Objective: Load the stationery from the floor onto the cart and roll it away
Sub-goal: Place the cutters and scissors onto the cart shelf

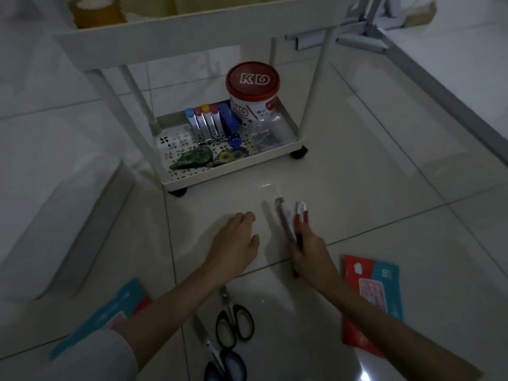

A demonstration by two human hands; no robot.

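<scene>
A white wheeled cart (231, 171) stands ahead on the tiled floor. Its bottom tray holds a red-lidded tub (252, 86), a row of staplers (210, 125), two correction tape dispensers (192, 158) and a clear bag of clips (268, 136). My right hand (308, 250) is shut on two utility cutters (292, 218), one red, one darker, just above the floor in front of the cart. My left hand (236, 239) hovers beside it, fingers apart, holding nothing. Two pairs of scissors (233, 323) lie on the floor between my forearms.
A red and teal packet (382, 281) lies on the floor to the right, a teal packet (110, 314) to the left. A tape roll (96, 11) sits on the cart's top shelf. A white box (55, 224) stands left; metal frame legs (365, 34) stand at the back right.
</scene>
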